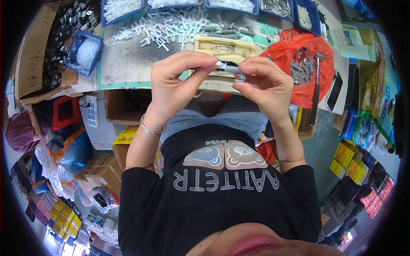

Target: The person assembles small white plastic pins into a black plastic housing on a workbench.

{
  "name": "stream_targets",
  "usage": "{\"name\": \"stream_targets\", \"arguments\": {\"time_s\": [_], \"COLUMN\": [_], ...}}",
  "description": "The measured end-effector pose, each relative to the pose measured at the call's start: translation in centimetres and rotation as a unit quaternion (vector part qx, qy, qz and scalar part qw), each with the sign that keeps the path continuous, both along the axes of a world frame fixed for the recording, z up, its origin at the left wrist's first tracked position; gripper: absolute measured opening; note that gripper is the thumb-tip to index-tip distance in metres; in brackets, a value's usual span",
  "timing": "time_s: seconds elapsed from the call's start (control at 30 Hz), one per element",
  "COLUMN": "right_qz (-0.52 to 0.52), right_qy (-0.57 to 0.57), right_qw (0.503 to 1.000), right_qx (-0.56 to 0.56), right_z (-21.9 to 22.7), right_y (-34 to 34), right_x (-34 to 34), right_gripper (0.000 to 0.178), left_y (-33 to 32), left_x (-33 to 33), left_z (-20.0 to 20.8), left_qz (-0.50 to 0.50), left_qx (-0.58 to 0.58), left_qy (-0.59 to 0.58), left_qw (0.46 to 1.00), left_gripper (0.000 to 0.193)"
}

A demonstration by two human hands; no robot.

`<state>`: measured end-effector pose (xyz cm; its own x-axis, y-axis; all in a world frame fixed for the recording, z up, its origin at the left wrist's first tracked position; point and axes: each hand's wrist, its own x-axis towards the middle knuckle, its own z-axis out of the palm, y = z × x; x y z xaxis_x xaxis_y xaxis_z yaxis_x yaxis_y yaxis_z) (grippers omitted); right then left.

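Note:
My left hand (181, 81) is closed, thumb and fingertips pinching the end of a small white plastic piece (222, 65). My right hand (269, 81) pinches a small grey plastic fitting (241, 77) with a knob on its lower side. The two parts meet between my fingertips, in front of a cream-coloured fixture (245, 48) on the bench; the fingers cover part of the joint. Beyond my hands lies a loose heap of white branched plastic pieces (171, 25), with some grey parts (228, 30) to its right.
A red plastic bag (322, 47) of grey parts sits at the right, a hammer (317, 81) lying across it. Blue trays (256, 10) of small parts line the far edge. At the left stand a blue basket (99, 45) and a cardboard box (36, 55) with dark metal pieces.

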<state>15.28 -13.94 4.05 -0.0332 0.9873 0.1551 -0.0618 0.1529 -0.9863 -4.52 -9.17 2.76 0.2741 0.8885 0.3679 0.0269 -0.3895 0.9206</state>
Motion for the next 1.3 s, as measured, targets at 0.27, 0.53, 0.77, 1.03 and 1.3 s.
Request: {"name": "stream_targets", "arguments": {"time_s": [0.27, 0.53, 0.77, 1.03, 1.3], "right_qz": [-0.066, -0.024, -0.008, -0.044, -0.198], "right_qy": [-0.298, -0.338, -0.376, -0.479, -0.288], "right_qw": [0.951, 0.939, 0.923, 0.872, 0.933], "right_qx": [0.058, 0.064, 0.076, 0.088, 0.087], "right_z": [-3.8, -5.5, -5.1, -5.4, -5.3], "right_y": [-0.6, 0.5, 1.0, 0.5, -0.4], "right_x": [4.0, 4.4, 4.2, 4.9, 5.9], "right_gripper": [0.026, 0.026, 0.025, 0.027, 0.027], "left_y": [-1.5, -1.8, -2.3, -2.0, 3.8], "left_x": [2.0, 2.5, 3.0, 3.2, 1.8], "left_z": [-3.5, -6.3, -6.8, -7.1, -2.9], "left_qz": [0.056, 0.084, 0.108, 0.128, 0.115], "left_qx": [0.179, 0.274, 0.275, 0.295, 0.256], "left_qy": [0.258, 0.336, 0.356, 0.362, 0.270], "left_qw": [0.948, 0.897, 0.887, 0.875, 0.921], "left_gripper": [0.025, 0.025, 0.029, 0.028, 0.036]}}
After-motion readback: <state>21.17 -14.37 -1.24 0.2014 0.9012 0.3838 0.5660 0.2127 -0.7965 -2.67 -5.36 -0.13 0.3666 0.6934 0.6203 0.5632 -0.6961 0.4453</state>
